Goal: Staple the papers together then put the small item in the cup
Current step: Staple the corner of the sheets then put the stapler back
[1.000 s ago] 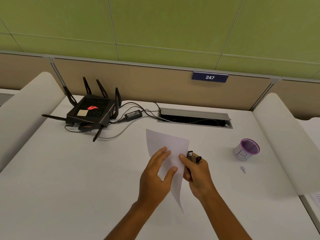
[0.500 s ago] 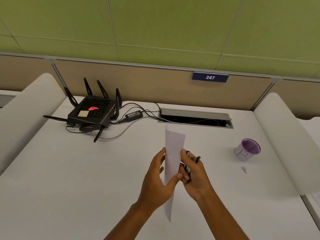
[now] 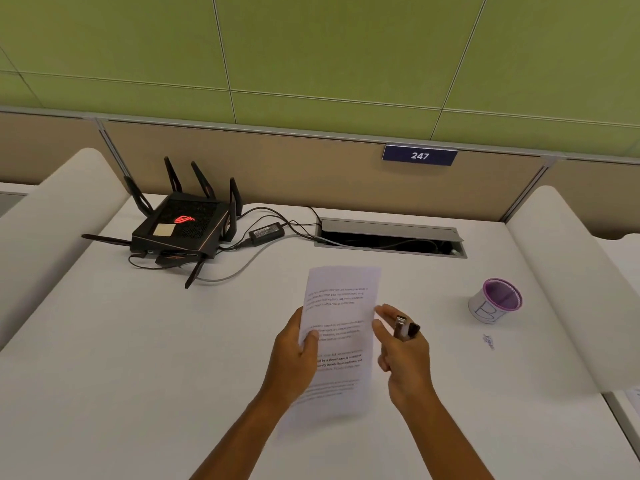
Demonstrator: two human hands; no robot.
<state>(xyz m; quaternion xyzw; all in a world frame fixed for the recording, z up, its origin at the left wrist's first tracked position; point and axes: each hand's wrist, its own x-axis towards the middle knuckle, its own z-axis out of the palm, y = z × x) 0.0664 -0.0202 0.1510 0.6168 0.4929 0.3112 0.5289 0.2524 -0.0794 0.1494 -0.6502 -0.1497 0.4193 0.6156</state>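
My left hand (image 3: 293,362) grips the left edge of the white printed papers (image 3: 341,337), held up above the desk with the text side facing me. My right hand (image 3: 403,355) is just right of the papers, thumb and forefinger apart and off the sheet, while its other fingers clasp a small black and silver stapler (image 3: 404,329). The white cup with a purple rim (image 3: 495,301) stands on the desk at the right, apart from both hands. A small pale item (image 3: 489,341) lies on the desk in front of the cup.
A black router with antennas (image 3: 181,228) and its power brick and cables (image 3: 266,233) sit at the back left. An open cable hatch (image 3: 389,237) is set in the white desk (image 3: 138,358) at the back. Raised white dividers flank the desk on both sides.
The papers turned from edge-on to face me, printed side visible. My right hand's thumb and forefinger came off the sheet and moved slightly right; my left hand keeps its hold.
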